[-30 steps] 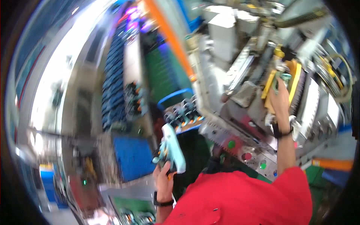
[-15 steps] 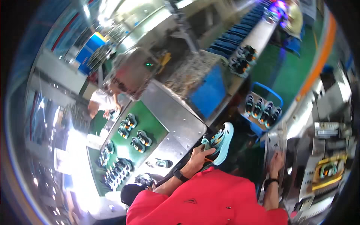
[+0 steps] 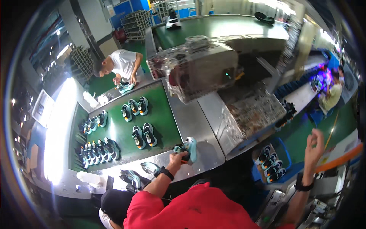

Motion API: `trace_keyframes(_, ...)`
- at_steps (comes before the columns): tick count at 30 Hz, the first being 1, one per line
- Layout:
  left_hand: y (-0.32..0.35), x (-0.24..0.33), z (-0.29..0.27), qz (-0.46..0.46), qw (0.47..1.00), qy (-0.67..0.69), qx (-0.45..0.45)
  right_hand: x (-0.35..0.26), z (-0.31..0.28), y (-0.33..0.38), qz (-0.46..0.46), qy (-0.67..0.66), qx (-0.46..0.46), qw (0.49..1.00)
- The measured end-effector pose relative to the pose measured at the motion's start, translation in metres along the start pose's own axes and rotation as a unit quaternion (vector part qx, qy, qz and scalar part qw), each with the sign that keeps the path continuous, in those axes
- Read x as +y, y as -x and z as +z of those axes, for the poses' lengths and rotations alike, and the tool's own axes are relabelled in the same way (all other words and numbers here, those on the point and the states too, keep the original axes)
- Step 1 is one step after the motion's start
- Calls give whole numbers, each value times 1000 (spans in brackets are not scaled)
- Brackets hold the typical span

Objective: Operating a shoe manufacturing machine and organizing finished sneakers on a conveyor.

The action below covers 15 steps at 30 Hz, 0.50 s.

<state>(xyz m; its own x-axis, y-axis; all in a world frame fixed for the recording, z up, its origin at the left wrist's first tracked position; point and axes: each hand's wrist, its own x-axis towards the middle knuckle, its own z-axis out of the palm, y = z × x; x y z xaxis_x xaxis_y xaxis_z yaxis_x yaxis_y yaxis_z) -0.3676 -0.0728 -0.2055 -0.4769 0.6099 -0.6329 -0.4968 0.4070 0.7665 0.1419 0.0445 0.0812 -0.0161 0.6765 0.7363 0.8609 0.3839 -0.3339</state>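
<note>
My left hand is closed on a sneaker with a pale mint sole and a dark upper. It holds the shoe tilted over the metal corner plate of the work table; whether the shoe touches the plate I cannot tell. A dark band circles each of my wrists. On the right side, my right hand is raised with its fingers apart and nothing in it. Beside my left forearm lie more sneakers on the metal edge. A pair of sneakers stands on the green belt just beyond.
Several sneakers line the belt's left side. Across it a person in white handles another shoe. A film-wrapped machine stands ahead. Right of me, a blue cart carries several sneakers. Another person wears a dark cap at my lower left.
My view has swung left. The left hand has brought the sneaker over the table's metal corner. My right hand has left the machine on the right and is now raised, fingers spread.
</note>
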Motion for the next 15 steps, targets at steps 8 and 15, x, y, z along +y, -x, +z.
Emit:
trace_keyframes(8, -201, 95, -59, 86, 985, 35, 145, -198, 141, -300, -426, 140, -67, 891)
trace_keyframes(15, -375, 178, -111, 160, 933, -150, 286, -345, 360, -419, -573, 174, -156, 786)
